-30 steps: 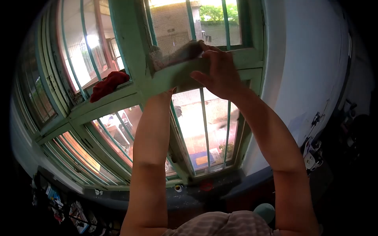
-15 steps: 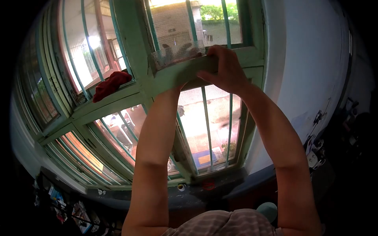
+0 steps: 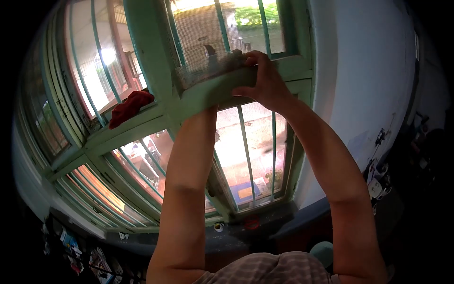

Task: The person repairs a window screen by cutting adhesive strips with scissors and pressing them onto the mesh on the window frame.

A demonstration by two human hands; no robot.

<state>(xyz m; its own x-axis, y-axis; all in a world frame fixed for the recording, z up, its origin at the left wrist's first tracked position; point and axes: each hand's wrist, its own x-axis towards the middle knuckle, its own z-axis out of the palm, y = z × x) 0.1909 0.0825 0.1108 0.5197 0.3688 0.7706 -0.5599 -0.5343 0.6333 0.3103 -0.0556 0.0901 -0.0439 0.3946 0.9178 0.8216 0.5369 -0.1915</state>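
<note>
My right hand (image 3: pixel 266 83) rests on the green window crossbar (image 3: pixel 203 98), its thumb apart below and its fingertips on the bar's top edge, by the mesh screen (image 3: pixel 198 40). Whether anything is between its fingers is not clear. My left forearm reaches up and passes behind the same crossbar. Through the lower part of the mesh, dark blurred finger shapes (image 3: pixel 211 54) show, which look like my left hand on the far side; what it holds cannot be made out. A crumpled red cloth (image 3: pixel 131 108) lies on the ledge of the window to the left.
Green vertical bars (image 3: pixel 246 156) cross the lower opening. A white wall (image 3: pixel 364 71) stands at the right. Below the window runs a dark sill (image 3: pixel 189 240) with a small roll (image 3: pixel 218 227) on it. A round teal object (image 3: pixel 322 253) is at the bottom, and shelved items (image 3: pixel 99 265) are at lower left.
The dark finger shapes behind the mesh have changed position, with one now pointing upward. My right hand remains on the crossbar, its fingers slightly shifted. The view has moved a little.
</note>
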